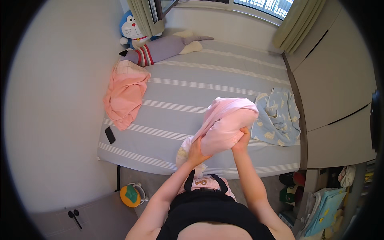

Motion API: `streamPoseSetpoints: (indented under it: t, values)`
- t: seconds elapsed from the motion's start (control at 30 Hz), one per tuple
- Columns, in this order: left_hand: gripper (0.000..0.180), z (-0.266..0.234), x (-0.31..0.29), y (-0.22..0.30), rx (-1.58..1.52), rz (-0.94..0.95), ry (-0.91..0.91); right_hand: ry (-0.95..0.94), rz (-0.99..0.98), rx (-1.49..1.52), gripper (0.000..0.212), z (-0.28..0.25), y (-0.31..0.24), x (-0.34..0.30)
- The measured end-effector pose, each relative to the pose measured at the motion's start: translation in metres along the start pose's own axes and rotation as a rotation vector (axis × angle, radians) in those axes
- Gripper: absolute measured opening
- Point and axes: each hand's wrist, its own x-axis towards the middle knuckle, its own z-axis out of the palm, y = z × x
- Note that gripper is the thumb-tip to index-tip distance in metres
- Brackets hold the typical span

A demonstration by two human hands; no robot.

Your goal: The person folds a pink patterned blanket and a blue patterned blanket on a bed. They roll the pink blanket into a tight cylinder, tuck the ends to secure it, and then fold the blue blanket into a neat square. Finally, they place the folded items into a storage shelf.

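Observation:
A bulky, rounded bundle of light pink cloth (228,124) is held up over the near part of the bed, between my two hands. My left hand (197,153) grips its lower left side, with the fingers partly hidden in the cloth. On the lower right side, my right hand (241,141) is closed on the bundle with the thumb on top. A paler, patterned piece of cloth (183,154) hangs beside my left hand; whether it belongs to the bundle I cannot tell. Right of the bundle lies a crumpled light blue blanket (280,120) with a pale print.
The bed (176,114) has a grey striped sheet. On its left are a salmon-pink cloth (127,94), a black phone (110,135), a long plush animal (166,49) and a blue-and-white plush (130,30). Cabinets (336,80) stand right; a small yellow-green stool (131,195) stands near left.

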Motion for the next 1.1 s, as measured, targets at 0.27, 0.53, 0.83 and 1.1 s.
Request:
streamPoseSetpoints:
  t: [0.27, 0.53, 0.83, 1.1]
  values:
    - [0.038, -0.018, 0.037, -0.024, 0.141, -0.104, -0.02, 0.189, -0.127, -0.289, 0.045, -0.063, -0.076, 0.023]
    - [0.024, -0.04, 0.071, 0.021, 0.26, 0.441, -0.192, -0.343, -0.408, -1.627, 0.068, -0.075, -0.006, 0.012]
    - [0.026, -0.061, 0.044, 0.042, 0.377, -0.004, 0.248, -0.603, -0.236, -1.572, 0.073, -0.049, 0.051, 0.001]
    - [0.047, -0.069, 0.018, -0.011, -1.333, -0.89, 0.075, -0.676, -0.233, -1.544, 0.067, -0.035, 0.078, -0.033]
